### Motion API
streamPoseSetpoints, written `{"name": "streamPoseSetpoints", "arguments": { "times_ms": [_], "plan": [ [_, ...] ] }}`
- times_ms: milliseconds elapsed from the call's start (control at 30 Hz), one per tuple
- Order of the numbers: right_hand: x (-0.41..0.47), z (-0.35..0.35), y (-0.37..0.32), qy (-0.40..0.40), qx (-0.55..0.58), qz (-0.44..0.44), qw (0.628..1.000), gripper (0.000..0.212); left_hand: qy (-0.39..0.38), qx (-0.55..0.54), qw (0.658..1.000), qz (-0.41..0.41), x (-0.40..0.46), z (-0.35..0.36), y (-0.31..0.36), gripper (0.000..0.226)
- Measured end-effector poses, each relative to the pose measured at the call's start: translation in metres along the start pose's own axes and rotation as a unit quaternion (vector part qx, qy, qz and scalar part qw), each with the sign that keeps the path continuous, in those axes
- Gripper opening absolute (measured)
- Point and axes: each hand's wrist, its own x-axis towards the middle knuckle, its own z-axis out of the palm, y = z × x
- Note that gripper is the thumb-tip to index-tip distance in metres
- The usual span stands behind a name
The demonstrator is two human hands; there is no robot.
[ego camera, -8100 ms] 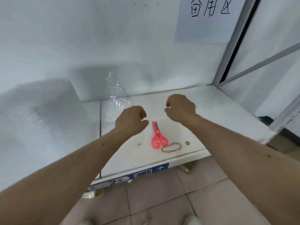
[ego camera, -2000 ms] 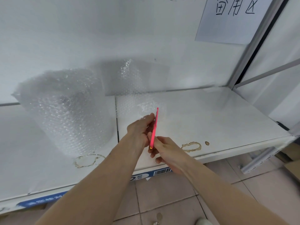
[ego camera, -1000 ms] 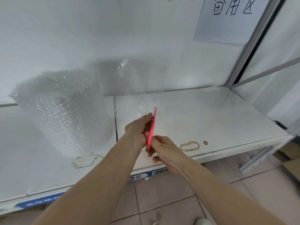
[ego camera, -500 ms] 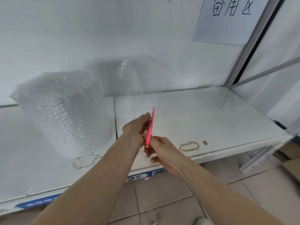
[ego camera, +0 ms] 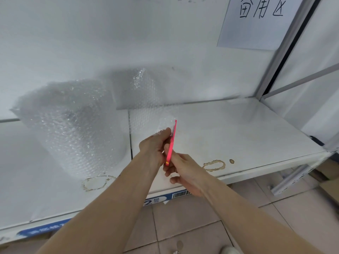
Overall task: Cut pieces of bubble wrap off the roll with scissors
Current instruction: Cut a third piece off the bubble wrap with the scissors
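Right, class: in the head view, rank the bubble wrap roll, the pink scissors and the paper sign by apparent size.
1. bubble wrap roll
2. paper sign, partly cropped and farther away, so unsure
3. pink scissors, seen edge-on

Both forearms reach from lower frame toward centre. Left hand (ego camera: 153, 145) curled, fingers pinching; right hand (ego camera: 183, 172) just below-right, fingers curled in a grip, knuckles nearly touching the left.
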Motion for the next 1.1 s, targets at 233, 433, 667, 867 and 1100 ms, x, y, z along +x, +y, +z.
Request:
{"name": "streamPoseSetpoints", "arguments": {
  "times_ms": [233, 433, 667, 867, 1100],
  "plan": [
    [0.000, 0.001, 0.002, 0.003, -0.009, -0.010, 1.000, 0.049, 0.005, -0.016, 1.000, -0.017, -0.006, 0.001, 0.003, 0.024],
    [0.000, 0.002, -0.001, 0.004, 0.002, 0.009, 1.000, 0.053, 0.001, 0.001, 1.000, -0.004, -0.002, -0.001, 0.002, 0.026],
    [0.000, 0.003, 0.000, 0.003, 0.007, -0.002, 1.000, 0.048, 0.003, -0.009, 1.000, -0.021, -0.003, 0.000, 0.003, 0.027],
    [0.000, 0.002, 0.001, 0.008, 0.009, -0.003, 1.000, 0.045, 0.005, -0.021, 0.999, -0.024, 0.002, 0.000, 0.003, 0.027],
    [0.001, 0.002, -0.001, -0.002, 0.012, 0.005, 1.000, 0.047, 0.002, -0.005, 1.000, -0.024, 0.001, -0.002, 0.003, 0.020]
  ]
}}
